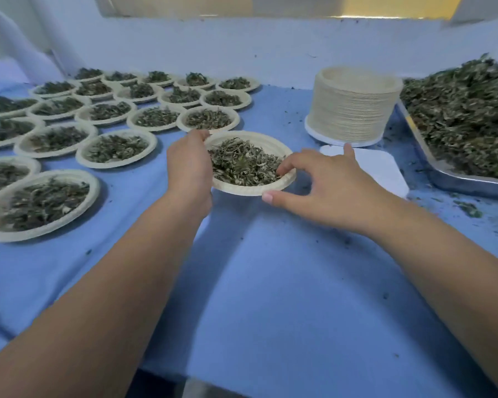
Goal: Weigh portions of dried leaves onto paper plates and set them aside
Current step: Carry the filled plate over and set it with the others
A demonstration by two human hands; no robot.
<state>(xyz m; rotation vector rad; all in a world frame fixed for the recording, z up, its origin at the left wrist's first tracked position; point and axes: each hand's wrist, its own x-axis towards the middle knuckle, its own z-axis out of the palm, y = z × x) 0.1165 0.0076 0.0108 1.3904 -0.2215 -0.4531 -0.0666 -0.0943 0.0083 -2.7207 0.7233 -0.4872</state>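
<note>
A paper plate [266,140] with a heap of dried leaves [243,165] sits in the middle of the blue cloth. My left hand [189,168] grips its left rim. My right hand [328,185] holds the right rim, fingertips curled into the leaves and thumb under the near edge. A white scale [377,170] lies just right of the plate, partly behind my right hand. Whether the plate rests on the cloth or is lifted, I cannot tell.
Several filled plates [115,147] cover the left half of the table in rows. A tall stack of empty paper plates [352,106] stands at the back right. A metal tray [457,182] heaped with loose leaves [466,116] fills the right edge. Crumbs dot the cloth.
</note>
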